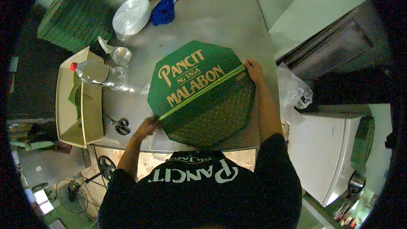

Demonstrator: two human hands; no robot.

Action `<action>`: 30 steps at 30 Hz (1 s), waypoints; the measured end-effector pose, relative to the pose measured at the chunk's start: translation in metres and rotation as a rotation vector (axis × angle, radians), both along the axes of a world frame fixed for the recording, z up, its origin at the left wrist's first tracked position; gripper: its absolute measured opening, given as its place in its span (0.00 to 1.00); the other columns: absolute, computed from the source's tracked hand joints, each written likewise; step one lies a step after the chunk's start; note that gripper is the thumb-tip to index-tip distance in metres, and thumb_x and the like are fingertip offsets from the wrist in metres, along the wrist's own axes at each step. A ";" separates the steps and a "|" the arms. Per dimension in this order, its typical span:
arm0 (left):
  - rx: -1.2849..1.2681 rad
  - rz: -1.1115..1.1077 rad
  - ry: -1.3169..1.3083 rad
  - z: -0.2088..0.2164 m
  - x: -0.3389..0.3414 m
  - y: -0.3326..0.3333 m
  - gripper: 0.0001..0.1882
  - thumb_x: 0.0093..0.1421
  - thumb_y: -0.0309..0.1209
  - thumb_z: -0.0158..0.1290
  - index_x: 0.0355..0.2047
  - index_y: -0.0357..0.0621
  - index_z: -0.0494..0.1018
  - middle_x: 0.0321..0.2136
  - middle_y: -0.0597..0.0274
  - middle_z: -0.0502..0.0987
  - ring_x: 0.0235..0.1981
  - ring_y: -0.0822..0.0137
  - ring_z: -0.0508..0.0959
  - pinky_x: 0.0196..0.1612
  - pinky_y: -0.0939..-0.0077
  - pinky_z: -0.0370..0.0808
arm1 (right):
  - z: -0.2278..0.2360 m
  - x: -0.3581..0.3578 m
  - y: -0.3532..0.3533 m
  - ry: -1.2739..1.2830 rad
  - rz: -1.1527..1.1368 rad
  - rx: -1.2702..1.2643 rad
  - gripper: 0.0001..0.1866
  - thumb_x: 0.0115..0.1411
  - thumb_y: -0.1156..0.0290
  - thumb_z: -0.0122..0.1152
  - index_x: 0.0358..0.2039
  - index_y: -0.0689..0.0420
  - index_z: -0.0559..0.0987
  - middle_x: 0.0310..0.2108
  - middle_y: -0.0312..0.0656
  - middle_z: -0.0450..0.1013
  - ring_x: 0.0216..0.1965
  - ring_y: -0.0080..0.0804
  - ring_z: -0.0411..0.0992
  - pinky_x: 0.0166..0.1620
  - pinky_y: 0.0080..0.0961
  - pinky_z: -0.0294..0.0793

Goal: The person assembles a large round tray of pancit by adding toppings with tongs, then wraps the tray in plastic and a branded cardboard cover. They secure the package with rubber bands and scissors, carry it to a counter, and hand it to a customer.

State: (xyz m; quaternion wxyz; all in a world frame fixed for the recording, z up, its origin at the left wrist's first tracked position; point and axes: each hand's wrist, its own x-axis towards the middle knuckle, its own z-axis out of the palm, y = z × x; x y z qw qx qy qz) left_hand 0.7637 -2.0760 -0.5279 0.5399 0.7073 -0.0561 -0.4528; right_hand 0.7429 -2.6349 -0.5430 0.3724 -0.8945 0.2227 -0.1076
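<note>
A flat octagonal green box (212,116) with pale lettering lies in front of me on the metal table. A light green ribbon (202,92) runs slantwise across its top, from the lower left edge to the upper right edge. At the lower left corner my left hand (146,127) is closed on the ribbon, and a thin loose tail hangs below it. My right hand (255,72) is at the upper right edge, its fingers bent round the ribbon where it meets the box rim. The box's underside is hidden.
Left of the box are scissors (122,126), a clear red-capped bottle (99,74), a spray bottle (121,54) and a cream open box (93,123). Behind stand stacked green boxes (78,21), a plastic-wrapped roll (131,17) and blue cloth (164,9). Plastic bags (294,89) hang right, above a white appliance (318,152).
</note>
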 end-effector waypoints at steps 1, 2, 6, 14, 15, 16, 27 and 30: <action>0.013 0.078 0.027 0.013 -0.027 -0.006 0.08 0.59 0.34 0.53 0.35 0.45 0.73 0.19 0.73 0.71 0.12 0.83 0.58 0.14 0.87 0.53 | 0.014 0.015 0.004 -0.049 0.054 -0.053 0.24 0.60 0.48 0.50 0.42 0.56 0.79 0.41 0.51 0.75 0.45 0.51 0.72 0.47 0.40 0.69; 0.025 0.151 0.053 0.032 -0.049 -0.017 0.07 0.59 0.35 0.52 0.32 0.45 0.73 0.18 0.73 0.70 0.12 0.83 0.57 0.14 0.87 0.53 | 0.021 0.025 0.002 -0.100 0.102 -0.106 0.24 0.59 0.48 0.50 0.42 0.54 0.79 0.41 0.50 0.75 0.44 0.51 0.72 0.48 0.39 0.69; -0.058 0.204 0.053 0.038 -0.071 -0.009 0.07 0.61 0.34 0.50 0.29 0.46 0.72 0.19 0.72 0.71 0.12 0.83 0.57 0.15 0.86 0.54 | 0.020 0.023 -0.036 -0.140 0.248 -0.205 0.18 0.61 0.55 0.54 0.36 0.58 0.79 0.34 0.47 0.76 0.33 0.41 0.73 0.38 0.29 0.70; -0.096 0.196 -0.747 0.050 0.015 -0.005 0.10 0.58 0.33 0.54 0.31 0.38 0.76 0.25 0.66 0.76 0.23 0.75 0.71 0.27 0.79 0.69 | 0.095 -0.180 0.102 -0.352 0.041 -0.018 0.13 0.59 0.60 0.56 0.28 0.57 0.79 0.27 0.49 0.73 0.30 0.46 0.73 0.34 0.38 0.71; 0.005 0.146 -0.795 0.051 0.032 -0.011 0.10 0.57 0.33 0.55 0.31 0.38 0.77 0.25 0.65 0.77 0.26 0.73 0.73 0.30 0.77 0.70 | 0.096 -0.204 0.126 -0.336 0.035 -0.033 0.11 0.58 0.64 0.59 0.27 0.59 0.78 0.24 0.46 0.72 0.25 0.38 0.69 0.29 0.32 0.68; 0.108 0.093 -0.843 0.053 0.048 -0.018 0.10 0.57 0.33 0.55 0.31 0.39 0.77 0.25 0.63 0.78 0.28 0.72 0.75 0.34 0.75 0.71 | 0.095 -0.222 0.147 -0.320 0.028 -0.046 0.09 0.56 0.67 0.62 0.26 0.61 0.78 0.20 0.43 0.70 0.20 0.30 0.66 0.24 0.27 0.64; 0.437 -0.075 -1.191 0.056 0.152 -0.116 0.14 0.57 0.41 0.52 0.36 0.45 0.77 0.28 0.48 0.77 0.31 0.49 0.77 0.35 0.61 0.72 | 0.056 -0.254 0.185 -0.228 -0.388 0.298 0.15 0.63 0.65 0.53 0.24 0.62 0.75 0.20 0.39 0.72 0.20 0.26 0.70 0.22 0.21 0.69; 0.403 -0.243 -1.237 0.047 0.194 -0.135 0.14 0.60 0.40 0.48 0.38 0.46 0.76 0.33 0.47 0.77 0.36 0.45 0.76 0.38 0.57 0.72 | 0.023 -0.240 0.192 -0.242 -0.579 0.990 0.13 0.63 0.66 0.52 0.27 0.61 0.75 0.21 0.38 0.72 0.21 0.25 0.71 0.20 0.22 0.74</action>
